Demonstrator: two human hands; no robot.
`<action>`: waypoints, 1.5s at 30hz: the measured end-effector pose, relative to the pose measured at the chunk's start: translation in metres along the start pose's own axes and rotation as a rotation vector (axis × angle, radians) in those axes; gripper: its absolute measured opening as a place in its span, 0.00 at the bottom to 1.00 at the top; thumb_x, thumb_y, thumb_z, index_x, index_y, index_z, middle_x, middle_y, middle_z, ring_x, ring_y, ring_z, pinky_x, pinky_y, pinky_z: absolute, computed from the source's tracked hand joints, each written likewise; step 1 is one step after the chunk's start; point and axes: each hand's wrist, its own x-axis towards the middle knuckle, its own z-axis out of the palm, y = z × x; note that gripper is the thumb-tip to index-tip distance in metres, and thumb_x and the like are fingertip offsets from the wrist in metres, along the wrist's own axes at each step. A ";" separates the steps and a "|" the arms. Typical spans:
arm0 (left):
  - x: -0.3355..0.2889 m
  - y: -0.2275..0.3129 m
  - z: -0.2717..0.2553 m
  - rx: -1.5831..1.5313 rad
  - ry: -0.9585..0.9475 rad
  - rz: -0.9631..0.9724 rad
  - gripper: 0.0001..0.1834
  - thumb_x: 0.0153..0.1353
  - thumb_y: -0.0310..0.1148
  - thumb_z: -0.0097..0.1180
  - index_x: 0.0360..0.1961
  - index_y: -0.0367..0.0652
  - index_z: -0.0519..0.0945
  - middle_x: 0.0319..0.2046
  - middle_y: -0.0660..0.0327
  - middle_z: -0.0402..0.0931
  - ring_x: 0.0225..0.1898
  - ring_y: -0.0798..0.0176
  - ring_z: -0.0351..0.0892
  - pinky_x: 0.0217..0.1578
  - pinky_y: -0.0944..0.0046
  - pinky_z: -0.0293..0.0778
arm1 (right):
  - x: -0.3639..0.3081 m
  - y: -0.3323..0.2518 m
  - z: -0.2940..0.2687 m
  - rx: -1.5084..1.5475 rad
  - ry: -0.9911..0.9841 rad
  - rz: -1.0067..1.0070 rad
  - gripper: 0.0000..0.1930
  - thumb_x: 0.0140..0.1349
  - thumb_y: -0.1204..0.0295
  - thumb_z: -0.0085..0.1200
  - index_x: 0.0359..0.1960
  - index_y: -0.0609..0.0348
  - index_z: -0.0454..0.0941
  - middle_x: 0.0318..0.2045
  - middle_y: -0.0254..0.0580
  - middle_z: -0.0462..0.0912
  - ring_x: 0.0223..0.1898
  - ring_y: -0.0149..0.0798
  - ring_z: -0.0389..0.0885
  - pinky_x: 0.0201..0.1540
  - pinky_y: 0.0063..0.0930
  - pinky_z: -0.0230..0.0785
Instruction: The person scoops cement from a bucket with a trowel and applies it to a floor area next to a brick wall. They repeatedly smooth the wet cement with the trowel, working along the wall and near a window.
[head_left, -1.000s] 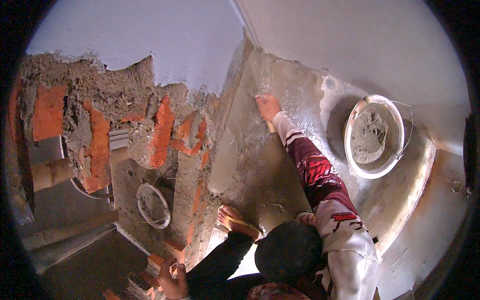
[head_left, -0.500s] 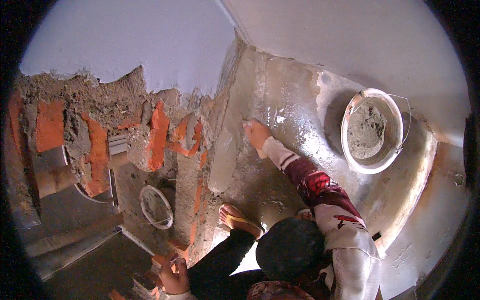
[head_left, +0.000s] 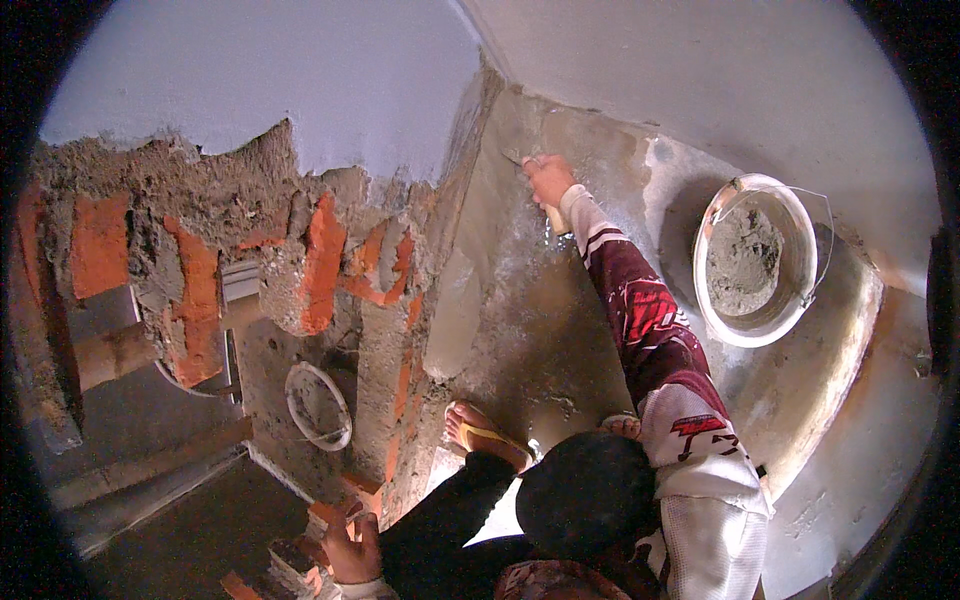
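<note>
My right hand (head_left: 549, 181) is closed round a trowel, whose pale wooden handle (head_left: 557, 221) sticks out below my palm. Most of its blade is hidden, the visible tip lying against the wet grey mortar (head_left: 490, 185) beside the wall corner. At the lower left my left hand (head_left: 350, 550) has its fingers curled over the broken brick edge (head_left: 325, 515) of the opened wall. Off to the right of my sleeve stands a white bucket (head_left: 708, 270) with grey mortar (head_left: 745, 258) in it.
Broken plaster and exposed orange bricks (head_left: 322, 265) line the wall on the left. Through the gap a second pale bucket (head_left: 292, 405) shows lower down. My sandalled foot (head_left: 470, 428) stands near the wall's base. A curved pale ledge (head_left: 835, 400) runs along the right.
My right hand has moved up and slightly right with the trowel, toward the far corner. My left hand stays on the brick edge.
</note>
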 end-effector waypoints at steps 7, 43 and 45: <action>0.002 -0.005 0.002 0.028 0.011 0.093 0.18 0.60 0.34 0.60 0.46 0.32 0.80 0.36 0.43 0.84 0.38 0.45 0.86 0.41 0.52 0.78 | -0.032 0.037 0.048 -0.195 0.064 -0.178 0.21 0.70 0.56 0.46 0.37 0.67 0.75 0.21 0.49 0.78 0.17 0.43 0.79 0.22 0.40 0.73; 0.009 0.007 0.002 0.010 0.011 0.051 0.16 0.64 0.34 0.58 0.48 0.34 0.79 0.39 0.47 0.84 0.41 0.49 0.85 0.43 0.55 0.77 | -0.214 0.095 0.144 -0.258 -0.234 -0.142 0.20 0.68 0.55 0.51 0.42 0.63 0.70 0.33 0.68 0.80 0.38 0.69 0.79 0.40 0.58 0.70; 0.013 0.008 0.005 0.002 0.020 0.086 0.16 0.64 0.34 0.59 0.48 0.33 0.79 0.39 0.46 0.84 0.40 0.49 0.85 0.44 0.55 0.77 | -0.239 0.103 0.129 -0.252 -0.309 -0.176 0.22 0.68 0.53 0.49 0.43 0.64 0.72 0.33 0.69 0.80 0.39 0.71 0.79 0.41 0.59 0.71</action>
